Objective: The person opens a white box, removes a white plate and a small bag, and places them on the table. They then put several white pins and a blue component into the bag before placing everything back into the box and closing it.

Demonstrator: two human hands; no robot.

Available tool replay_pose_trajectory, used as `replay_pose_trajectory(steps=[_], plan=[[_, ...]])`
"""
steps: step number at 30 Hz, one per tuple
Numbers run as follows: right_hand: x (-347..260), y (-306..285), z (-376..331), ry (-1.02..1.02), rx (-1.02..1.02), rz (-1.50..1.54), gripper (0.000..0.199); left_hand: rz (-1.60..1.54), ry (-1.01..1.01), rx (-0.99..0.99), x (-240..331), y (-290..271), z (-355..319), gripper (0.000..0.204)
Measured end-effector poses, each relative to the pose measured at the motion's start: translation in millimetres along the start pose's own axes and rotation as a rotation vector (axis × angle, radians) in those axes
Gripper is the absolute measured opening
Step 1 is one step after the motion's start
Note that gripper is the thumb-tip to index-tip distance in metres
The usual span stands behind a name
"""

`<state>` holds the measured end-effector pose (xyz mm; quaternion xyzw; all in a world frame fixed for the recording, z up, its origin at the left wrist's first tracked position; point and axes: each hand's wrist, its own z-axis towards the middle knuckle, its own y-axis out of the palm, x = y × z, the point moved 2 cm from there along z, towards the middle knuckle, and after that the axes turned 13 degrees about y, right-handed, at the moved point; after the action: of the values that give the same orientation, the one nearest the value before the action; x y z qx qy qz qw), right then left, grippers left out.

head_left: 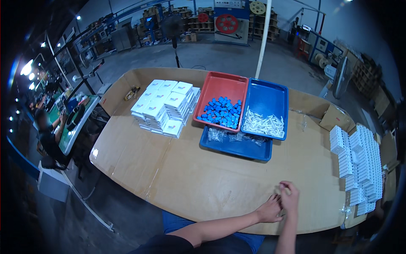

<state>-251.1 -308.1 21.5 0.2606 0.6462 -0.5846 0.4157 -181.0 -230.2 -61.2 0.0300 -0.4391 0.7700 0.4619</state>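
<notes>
Over the near right part of the cardboard-covered table, my two hands are close together and overlap in view. My left hand (269, 210) reaches in from the lower left, its fingers loosely apart, with nothing visible in it. Beside its fingertips, my right hand (290, 197) is raised with its fingers curled in. Whether anything small is between them cannot be seen. Beyond the hands, the lower blue tray (237, 150) holds clear plastic bags (218, 134). On it rest a red tray (224, 84) with small blue parts (222, 112) and a blue tray (267, 91) with white slender pieces (264, 123).
Flat white boxes (163, 106) are stacked at the far left of the table. More white boxes (357, 165) stand in rows along its right edge. Low cardboard walls (313, 102) border the far side. A person (53, 135) sits at a bench on the left.
</notes>
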Motion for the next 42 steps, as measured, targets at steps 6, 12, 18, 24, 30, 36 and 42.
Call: replay_pose_trajectory(steps=[6, 12, 18, 24, 30, 36, 42], plan=[[-96, 65, -96, -0.259, -0.01, -0.305, 0.013, -0.167, 0.101, 0.147, -9, 7, -22, 0.049], [-113, 71, -144, -0.459, -0.144, -0.081, 0.013, -0.009, 0.137, -0.007, 17, -59, -77, 0.039], [-74, 77, -137, -0.372, -0.063, -0.025, 0.016, 0.113, -0.239, 0.167, 41, -177, -154, 0.032], [0, -13, -103, -0.152, 0.189, -0.114, 0.018, 0.196, -0.43, 0.278, 64, -214, -218, 0.018], [113, -159, 25, 0.23, 0.759, -0.092, 0.028, 0.297, -0.572, 0.467, 61, -224, -252, 0.014], [193, -308, 172, 0.507, 0.992, -0.5, 0.051, 0.494, -0.579, 0.491, 29, -190, -242, 0.019], [225, -387, 242, 0.568, 0.958, -0.626, 0.064, 0.602, -0.613, 0.276, 44, -199, -204, 0.032]])
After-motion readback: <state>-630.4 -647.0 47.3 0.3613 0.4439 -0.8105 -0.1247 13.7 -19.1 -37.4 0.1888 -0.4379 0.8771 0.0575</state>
